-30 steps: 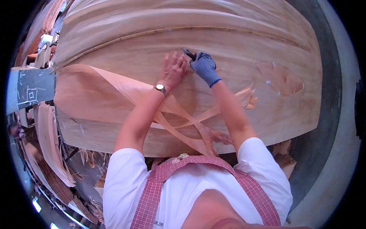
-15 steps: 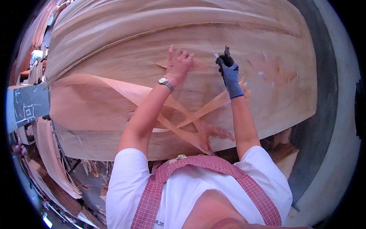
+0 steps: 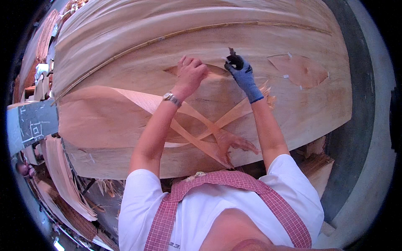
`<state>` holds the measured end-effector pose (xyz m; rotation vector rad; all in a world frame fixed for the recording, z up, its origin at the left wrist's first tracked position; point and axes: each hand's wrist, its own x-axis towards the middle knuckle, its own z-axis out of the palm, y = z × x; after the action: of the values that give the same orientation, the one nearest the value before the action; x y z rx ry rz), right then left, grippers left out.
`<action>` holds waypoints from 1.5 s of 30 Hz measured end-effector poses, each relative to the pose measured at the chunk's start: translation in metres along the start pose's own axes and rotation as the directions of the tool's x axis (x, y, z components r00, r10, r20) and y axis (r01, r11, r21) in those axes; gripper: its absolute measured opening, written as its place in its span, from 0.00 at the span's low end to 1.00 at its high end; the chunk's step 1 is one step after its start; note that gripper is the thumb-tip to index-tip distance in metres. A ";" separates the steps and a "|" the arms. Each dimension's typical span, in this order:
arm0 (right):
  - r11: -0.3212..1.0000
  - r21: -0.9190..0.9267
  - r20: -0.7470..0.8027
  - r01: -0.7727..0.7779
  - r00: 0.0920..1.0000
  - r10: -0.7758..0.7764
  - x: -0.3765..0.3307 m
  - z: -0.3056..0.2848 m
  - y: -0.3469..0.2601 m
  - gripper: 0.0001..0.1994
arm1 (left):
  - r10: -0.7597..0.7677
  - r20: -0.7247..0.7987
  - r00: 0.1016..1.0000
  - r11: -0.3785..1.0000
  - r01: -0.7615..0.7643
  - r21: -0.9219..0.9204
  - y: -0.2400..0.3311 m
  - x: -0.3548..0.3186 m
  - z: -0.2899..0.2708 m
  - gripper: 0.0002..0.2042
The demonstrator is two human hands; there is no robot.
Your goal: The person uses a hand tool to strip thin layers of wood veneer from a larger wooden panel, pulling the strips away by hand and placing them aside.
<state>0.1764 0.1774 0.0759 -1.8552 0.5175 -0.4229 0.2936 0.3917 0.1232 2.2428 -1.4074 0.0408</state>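
A large thin wood veneer sheet (image 3: 130,129) lies before me. My left hand (image 3: 191,75), bare with a wristwatch, is over a narrow pointed lens-shaped area (image 3: 171,70) in the veneer. Its fingers are curled down and whatever they hold, if anything, is hidden. Just right of that area's tip is my right hand (image 3: 242,71), in a grey-blue glove with dark fingers, closed round a dark blade-like tool (image 3: 231,51) that points away from me. A small white bit shows at its fingers. To the right lies a lens-shaped veneer patch (image 3: 302,72) with small white tape pieces at its edges.
Curled, crossing veneer strips (image 3: 192,113) lie nearer to me. A long thin stick (image 3: 167,37) arcs across the far side. A marked blue-grey beam (image 3: 35,121) meets the left edge. Stacked veneer offcuts (image 3: 63,167) stand at the lower left.
My left hand's fingers have curled in and it has shifted slightly left. My right hand has moved left, towards the left hand, with the dark tool still in it.
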 end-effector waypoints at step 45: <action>0.989 0.135 -0.196 -0.059 0.977 0.085 -0.013 -0.074 -0.032 0.08 | -0.222 0.077 0.972 0.971 0.213 0.112 0.049 -0.047 0.040 0.39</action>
<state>0.1313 0.1355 0.1302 -1.6740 0.6767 -0.5852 0.2205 0.3969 0.0942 2.5006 -1.2198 -0.0620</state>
